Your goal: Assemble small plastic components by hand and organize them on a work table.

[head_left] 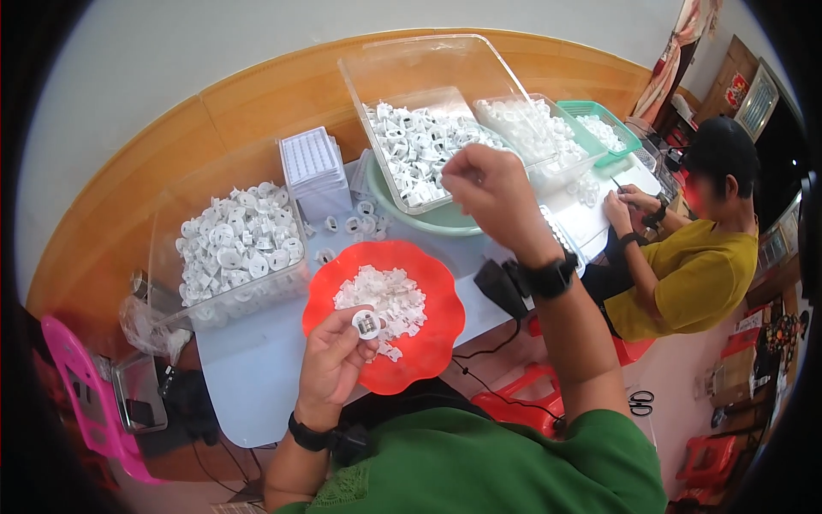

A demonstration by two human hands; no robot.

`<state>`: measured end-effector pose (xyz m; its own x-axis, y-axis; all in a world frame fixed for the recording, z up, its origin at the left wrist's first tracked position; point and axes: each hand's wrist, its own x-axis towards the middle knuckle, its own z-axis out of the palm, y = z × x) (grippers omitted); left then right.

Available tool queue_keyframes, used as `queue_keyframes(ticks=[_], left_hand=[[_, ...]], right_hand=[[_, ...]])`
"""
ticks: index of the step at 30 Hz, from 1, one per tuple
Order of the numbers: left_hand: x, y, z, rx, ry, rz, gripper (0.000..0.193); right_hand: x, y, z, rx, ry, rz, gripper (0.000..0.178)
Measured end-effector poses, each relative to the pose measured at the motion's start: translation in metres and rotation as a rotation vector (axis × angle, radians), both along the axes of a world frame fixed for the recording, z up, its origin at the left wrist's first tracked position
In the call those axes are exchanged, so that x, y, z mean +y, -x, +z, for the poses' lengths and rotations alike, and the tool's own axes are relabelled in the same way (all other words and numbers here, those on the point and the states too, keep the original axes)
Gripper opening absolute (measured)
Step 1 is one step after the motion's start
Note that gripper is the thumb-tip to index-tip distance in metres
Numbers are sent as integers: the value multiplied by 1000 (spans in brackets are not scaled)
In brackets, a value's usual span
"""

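Note:
Between the thumb and fingers of my left hand [334,360] is a round white plastic part [366,325] with metal pieces in its middle. This hand is over the left side of a red scalloped bowl [441,300], which contains a heap of small white plastic pieces [390,295]. My right hand [492,197] is raised in front of a tilted clear bin [411,206] full of white parts with dark centres [407,150]. Its fingers are curled together, and whatever they may hold is hidden. Under that bin sits a pale green basin [437,224].
Another clear bin [227,313] of round white parts stands at left, beside stacked white trays [312,167]. Loose parts [366,223] lie on the table [248,377]. At right, a co-worker [693,257] handles something near a green basket [629,137]. A pink chair [77,377] is at far left.

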<state>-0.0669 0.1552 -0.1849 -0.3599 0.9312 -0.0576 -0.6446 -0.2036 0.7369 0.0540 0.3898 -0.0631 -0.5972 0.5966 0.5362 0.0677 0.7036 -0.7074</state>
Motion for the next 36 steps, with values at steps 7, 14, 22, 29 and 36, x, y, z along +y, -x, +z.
queue_keyframes(ticks=[7,14,22,29,36], left_hand=[[-17,15,1,5,-46,66,33],[-27,26,-2,43,-68,104,34],[-33,17,0,39,-38,99,32],[-36,11,-1,28,-27,79,29],[-32,5,-1,45,2,86,33]], right_hand=[[-38,5,5,-218,-119,156,8],[-47,5,-77,-592,-221,336,6],[-18,26,-121,-897,-437,320,7],[-21,36,-115,-963,-621,297,5],[-13,31,-125,-886,-647,296,4]])
